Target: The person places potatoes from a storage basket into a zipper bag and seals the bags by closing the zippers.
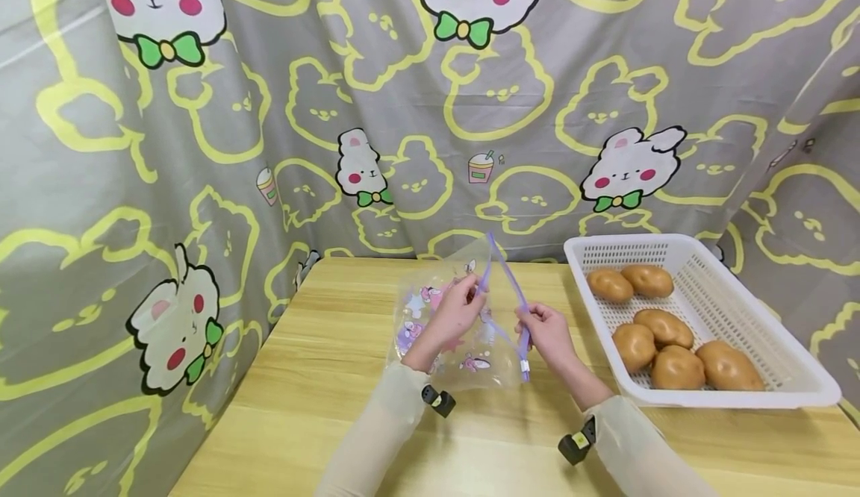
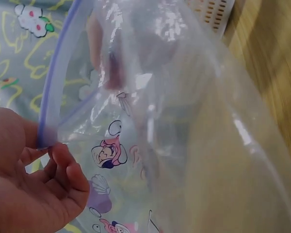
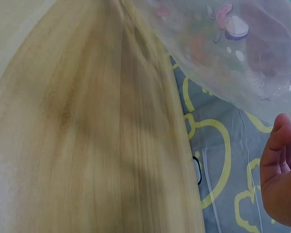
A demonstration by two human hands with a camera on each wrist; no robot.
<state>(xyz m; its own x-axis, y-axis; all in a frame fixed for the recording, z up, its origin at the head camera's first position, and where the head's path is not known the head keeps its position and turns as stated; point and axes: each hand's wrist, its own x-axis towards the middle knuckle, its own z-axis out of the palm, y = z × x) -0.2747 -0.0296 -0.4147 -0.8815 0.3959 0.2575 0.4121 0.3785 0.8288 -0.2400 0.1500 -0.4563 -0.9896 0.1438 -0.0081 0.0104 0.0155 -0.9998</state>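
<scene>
A clear plastic zip bag (image 1: 497, 372) with pink and purple cartoon prints is held up over the wooden table. Its purple zip strip (image 1: 508, 273) spreads into a gap at the mouth, with a white slider (image 1: 525, 366) at the near end. My left hand (image 1: 457, 310) pinches one side of the mouth; in the left wrist view the thumb and fingers (image 2: 63, 162) meet on the purple edge. On the opposite side, my right hand (image 1: 547, 333) pinches the strip above the slider. Only part of that hand (image 3: 283, 179) shows in the right wrist view.
To the right stands a white perforated plastic basket (image 1: 712, 299) with several brown potatoes (image 1: 677, 368) in it. A grey patterned curtain (image 1: 416, 109) hangs behind the wooden table (image 1: 295, 377) and along its sides. Each sleeve carries a small black wrist camera (image 1: 438, 401).
</scene>
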